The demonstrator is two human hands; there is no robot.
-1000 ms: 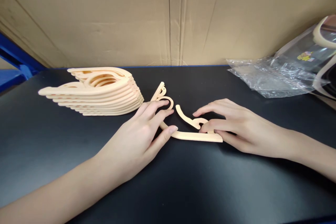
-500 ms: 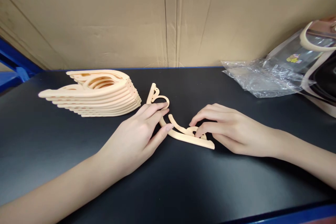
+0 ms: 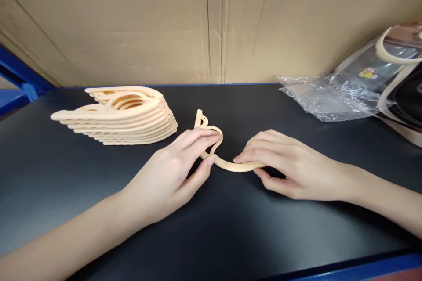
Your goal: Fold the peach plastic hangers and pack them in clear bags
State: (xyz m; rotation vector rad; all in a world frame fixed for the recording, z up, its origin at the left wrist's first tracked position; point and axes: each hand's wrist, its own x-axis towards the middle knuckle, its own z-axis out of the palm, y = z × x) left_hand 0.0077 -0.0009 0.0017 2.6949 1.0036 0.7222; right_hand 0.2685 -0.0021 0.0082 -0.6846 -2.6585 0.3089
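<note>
A cream-coloured plastic hanger (image 3: 235,166) lies on the black tabletop (image 3: 227,224) between my hands. My left hand (image 3: 176,164) grips its left part, fingers over the curved hook and thumb at the near edge. That hand hides much of the left arm, though its far end sticks out beyond the fingers. At the other side, my right hand (image 3: 283,164) is closed round the right arm, thumb on the near side and fingers covering the end. To the left rests a neat stack of matching hangers (image 3: 132,118).
A crumpled clear plastic bag (image 3: 336,99) lies at the back right, beside a clear bag with cream trim and handle (image 3: 395,59). Cardboard (image 3: 148,26) stands behind the table. A blue frame (image 3: 23,79) shows at the left.
The hanger has shifted and turned slightly, its right arm swinging away from me. My right hand has closed round that arm. My left hand stays on the hook side.
</note>
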